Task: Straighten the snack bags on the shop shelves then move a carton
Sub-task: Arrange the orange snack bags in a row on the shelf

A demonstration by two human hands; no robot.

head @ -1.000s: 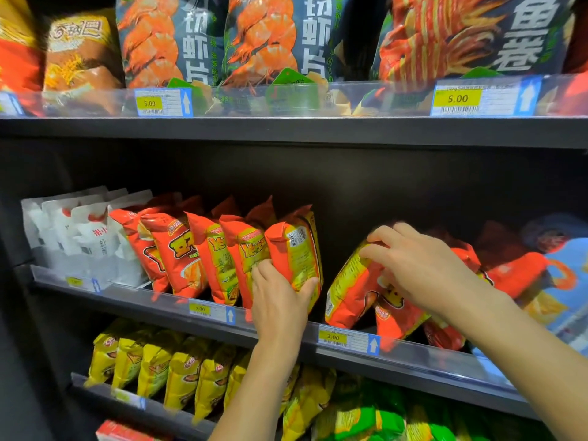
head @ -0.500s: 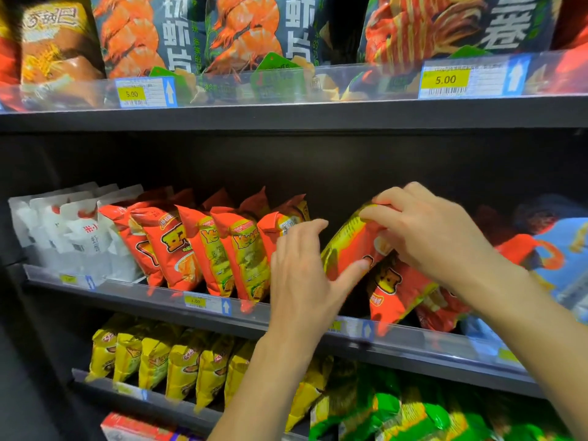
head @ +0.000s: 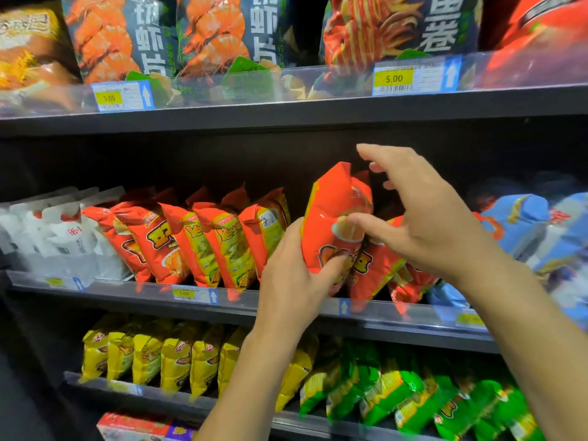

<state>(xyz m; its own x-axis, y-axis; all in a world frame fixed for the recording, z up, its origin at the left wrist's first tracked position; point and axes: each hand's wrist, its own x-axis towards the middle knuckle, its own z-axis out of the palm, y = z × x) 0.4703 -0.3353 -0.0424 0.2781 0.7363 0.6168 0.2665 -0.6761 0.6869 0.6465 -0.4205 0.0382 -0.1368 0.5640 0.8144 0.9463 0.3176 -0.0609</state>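
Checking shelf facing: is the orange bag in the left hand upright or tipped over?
Roughly upright: the left hand grips the orange bag low down, its sealed top edge pointing up.

We see bright light on the fronts of the goods, so colours are strong, while the back wall point(head: 222, 160) under the top shelf point(head: 286, 119) is nearly black. A white sheen sits on the orange bag point(head: 337, 218) gripped by the left hand point(head: 292, 281), and pale glare runs along that shelf's clear rail point(head: 286, 87). The fingertips of the right hand point(head: 429, 224) are smeared. We find the blue bags point(head: 525, 224) at the right edge and the green bags point(head: 413, 399) below blurred too. The white bags point(head: 57, 237) on the left look washed out. Shelf lines tilt and bow toward the edges.
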